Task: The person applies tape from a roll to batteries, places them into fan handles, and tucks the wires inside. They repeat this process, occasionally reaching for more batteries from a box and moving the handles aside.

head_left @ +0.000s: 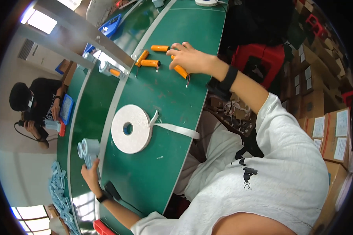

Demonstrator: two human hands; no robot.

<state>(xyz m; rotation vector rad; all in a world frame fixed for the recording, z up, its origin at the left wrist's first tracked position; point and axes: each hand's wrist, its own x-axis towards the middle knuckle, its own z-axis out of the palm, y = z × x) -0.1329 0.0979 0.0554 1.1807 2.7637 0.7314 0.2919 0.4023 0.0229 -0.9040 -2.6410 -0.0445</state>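
My left hand [91, 178], at the lower left, is closed around the handle of a pale blue plastic housing [91, 147] with round openings at its head. The housing is over the rail along the bench's left side. My right hand [192, 59] is stretched to the far right edge of the bench, fingers apart and bent downward. Beneath its palm lies an orange cylindrical battery [180, 71] with short wires, partly hidden by the fingers. Close to the fingertips is another orange battery [160, 48]; two more, one upright-angled [142, 58] and one level [150, 63], lie further left.
A large white tape roll [139, 137] lies mid-bench, its loose strip reaching the near edge. Another housing [108, 69] with an orange battery rests by the metal post. Across the line, a co-worker [39, 98] handles a part beside a blue tray [66, 109]. Blue parts [59, 188] are heaped lower left.
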